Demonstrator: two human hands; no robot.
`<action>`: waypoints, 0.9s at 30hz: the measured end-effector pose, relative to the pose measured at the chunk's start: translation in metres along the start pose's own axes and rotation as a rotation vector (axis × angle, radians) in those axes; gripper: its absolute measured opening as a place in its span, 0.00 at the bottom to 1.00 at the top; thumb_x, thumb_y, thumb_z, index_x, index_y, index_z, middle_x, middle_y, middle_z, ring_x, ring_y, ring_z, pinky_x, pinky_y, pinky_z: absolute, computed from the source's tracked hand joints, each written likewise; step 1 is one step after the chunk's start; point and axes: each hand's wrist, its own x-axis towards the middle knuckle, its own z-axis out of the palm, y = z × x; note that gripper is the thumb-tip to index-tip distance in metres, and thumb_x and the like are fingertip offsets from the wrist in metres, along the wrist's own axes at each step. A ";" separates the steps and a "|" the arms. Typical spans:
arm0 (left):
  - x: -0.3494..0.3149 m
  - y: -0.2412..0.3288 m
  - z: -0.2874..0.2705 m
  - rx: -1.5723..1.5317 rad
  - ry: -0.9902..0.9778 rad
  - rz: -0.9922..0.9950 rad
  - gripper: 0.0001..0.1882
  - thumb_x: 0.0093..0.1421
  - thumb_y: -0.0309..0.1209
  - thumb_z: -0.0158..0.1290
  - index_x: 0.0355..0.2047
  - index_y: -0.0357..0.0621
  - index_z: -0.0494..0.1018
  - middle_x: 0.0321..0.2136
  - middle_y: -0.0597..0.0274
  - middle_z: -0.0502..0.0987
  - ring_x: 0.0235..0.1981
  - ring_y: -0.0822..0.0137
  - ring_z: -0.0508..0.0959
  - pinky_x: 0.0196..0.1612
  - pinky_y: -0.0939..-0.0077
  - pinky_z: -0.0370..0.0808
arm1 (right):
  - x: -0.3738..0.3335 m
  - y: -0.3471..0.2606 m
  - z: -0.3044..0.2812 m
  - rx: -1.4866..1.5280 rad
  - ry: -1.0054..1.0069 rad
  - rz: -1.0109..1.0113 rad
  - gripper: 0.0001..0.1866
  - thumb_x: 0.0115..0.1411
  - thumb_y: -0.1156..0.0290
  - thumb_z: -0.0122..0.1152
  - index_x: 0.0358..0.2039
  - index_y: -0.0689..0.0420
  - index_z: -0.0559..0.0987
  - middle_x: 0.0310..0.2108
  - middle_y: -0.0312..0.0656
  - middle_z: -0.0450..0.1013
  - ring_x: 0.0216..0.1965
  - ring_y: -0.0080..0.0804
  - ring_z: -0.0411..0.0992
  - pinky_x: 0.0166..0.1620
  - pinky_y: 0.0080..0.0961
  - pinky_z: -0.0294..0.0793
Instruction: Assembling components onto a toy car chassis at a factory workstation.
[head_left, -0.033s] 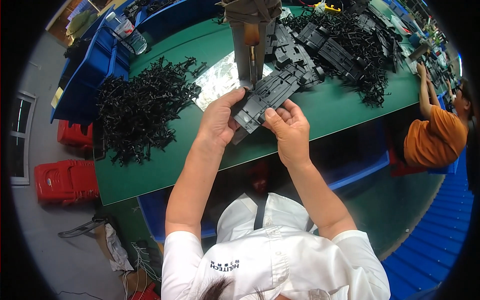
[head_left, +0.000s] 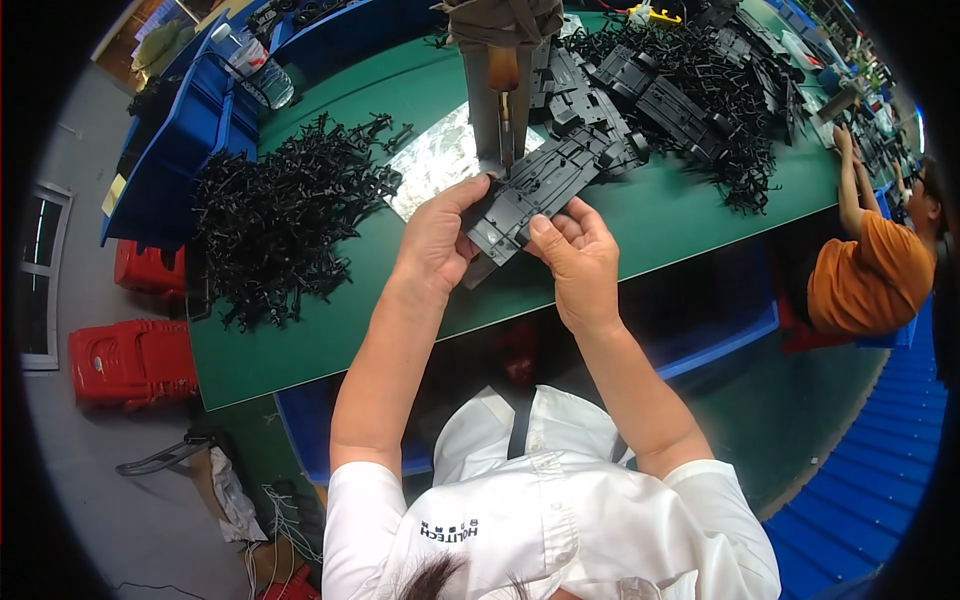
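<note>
- Black chassis plate [head_left: 540,190] is held above the near part of the green tabletop [head_left: 300,345], between both hands and beneath an upright tool [head_left: 506,110].
- Plate's long axis is directed obliquely, from the near-left end to the far-right end.
- Left edge is pinched by the left hand [head_left: 440,235], thumb toward the tool tip; its fingers are partly hidden.
- Near-right edge is pinched by the right hand [head_left: 580,260], thumb laid on top, fingers bent at the edge.
- Tool tip is placed over the plate's far-left edge; contact cannot be confirmed. Left hand is judged nearer to it.
- Reflective sheet [head_left: 425,165] is noted beyond the left hand.
</note>
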 end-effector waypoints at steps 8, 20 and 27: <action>0.002 0.003 0.003 0.007 0.024 0.009 0.10 0.59 0.30 0.50 0.38 0.37 0.73 0.33 0.58 0.77 0.32 0.68 0.79 0.35 0.74 0.78 | 0.004 -0.001 0.002 -0.013 0.018 -0.013 0.28 0.56 0.77 0.58 0.53 0.74 0.57 0.41 0.49 0.70 0.40 0.26 0.71 0.41 0.21 0.75; 0.004 0.003 0.000 0.006 0.018 -0.001 0.09 0.58 0.31 0.51 0.37 0.39 0.74 0.32 0.58 0.77 0.31 0.69 0.78 0.33 0.73 0.78 | 0.003 -0.003 0.005 -0.012 0.021 -0.028 0.28 0.56 0.77 0.58 0.52 0.75 0.57 0.40 0.49 0.70 0.39 0.26 0.71 0.41 0.22 0.75; 0.002 0.005 0.003 0.020 0.014 0.022 0.10 0.59 0.30 0.50 0.37 0.38 0.74 0.32 0.58 0.77 0.31 0.69 0.79 0.33 0.73 0.78 | 0.004 -0.003 0.005 -0.022 0.016 -0.027 0.28 0.56 0.77 0.58 0.52 0.74 0.57 0.40 0.49 0.71 0.39 0.26 0.71 0.41 0.22 0.75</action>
